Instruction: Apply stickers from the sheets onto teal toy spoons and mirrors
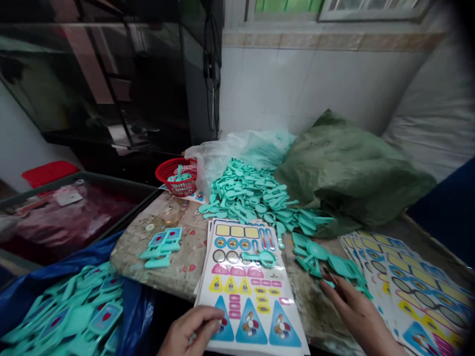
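A sheet of printed stickers (pixel 243 291) tops a stack at the near edge of the table. At its lower left corner is my left hand (pixel 196 329), thumb and fingertips drawn together; whatever they hold is hidden. On the sheet lies a teal toy piece with a round head (pixel 266 258). To the right, my right hand (pixel 354 306) reaches into a small group of teal plastic toy pieces (pixel 315 251). Its thumb and fingers close around the edge of one piece, partly covered by the fingers.
A large heap of teal pieces (pixel 248 193) spreads before a green sack (pixel 356 168). Pieces with heart stickers (pixel 165 240) lie at left, near a red basket (pixel 178 187). More fill a blue-lined container (pixel 70 316). Further sticker sheets (pixel 411 282) fan out at right.
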`<move>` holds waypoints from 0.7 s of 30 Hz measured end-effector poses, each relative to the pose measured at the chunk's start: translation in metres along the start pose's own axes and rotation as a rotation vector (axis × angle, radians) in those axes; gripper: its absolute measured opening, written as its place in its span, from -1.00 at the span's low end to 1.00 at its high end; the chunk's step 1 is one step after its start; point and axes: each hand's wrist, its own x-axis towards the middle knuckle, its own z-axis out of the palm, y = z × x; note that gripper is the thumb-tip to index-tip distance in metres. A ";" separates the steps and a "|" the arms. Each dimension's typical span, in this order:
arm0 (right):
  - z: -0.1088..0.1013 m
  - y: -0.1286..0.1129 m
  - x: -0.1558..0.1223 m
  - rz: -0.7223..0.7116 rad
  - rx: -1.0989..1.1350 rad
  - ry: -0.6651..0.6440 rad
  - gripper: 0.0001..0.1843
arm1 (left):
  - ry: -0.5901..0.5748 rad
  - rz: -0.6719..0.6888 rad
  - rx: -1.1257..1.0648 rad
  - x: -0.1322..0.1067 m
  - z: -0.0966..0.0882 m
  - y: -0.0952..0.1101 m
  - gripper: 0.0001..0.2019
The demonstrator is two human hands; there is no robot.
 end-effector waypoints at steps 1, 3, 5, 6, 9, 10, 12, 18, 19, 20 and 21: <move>0.003 -0.012 -0.001 -0.021 0.045 -0.017 -0.48 | 0.012 0.007 -0.003 0.000 0.001 -0.001 -0.80; 0.014 -0.037 -0.004 -0.067 0.119 -0.069 -0.45 | 0.025 0.017 -0.010 -0.001 0.002 -0.002 -0.81; 0.028 -0.061 -0.004 -0.129 0.130 -0.113 -0.42 | 0.026 0.025 -0.019 -0.003 0.002 -0.003 -0.81; 0.036 -0.070 -0.003 -0.156 0.100 -0.132 -0.41 | 0.027 0.027 -0.023 -0.004 0.002 -0.003 -0.81; 0.054 -0.087 0.007 -0.214 -0.021 -0.175 -0.43 | 0.038 0.011 -0.048 -0.006 -0.002 -0.001 -0.81; 0.058 -0.089 0.011 -0.223 -0.043 -0.179 -0.46 | 0.043 -0.002 -0.061 -0.007 -0.004 0.000 -0.81; 0.063 -0.090 0.018 -0.248 -0.043 -0.177 -0.53 | 0.048 -0.029 -0.084 -0.007 -0.006 0.000 -0.81; 0.058 -0.093 0.028 -0.264 0.053 -0.158 -0.63 | 0.035 -0.052 -0.089 -0.007 -0.008 -0.009 -0.82; 0.056 -0.095 0.028 -0.256 0.076 -0.152 -0.63 | 0.033 -0.052 -0.086 -0.007 -0.008 -0.011 -0.81; 0.053 -0.097 0.027 -0.245 0.103 -0.145 -0.63 | 0.030 -0.050 -0.085 -0.007 -0.008 -0.011 -0.81; 0.049 -0.100 0.025 -0.229 0.130 -0.138 -0.62 | 0.027 -0.050 -0.087 -0.007 -0.009 -0.011 -0.81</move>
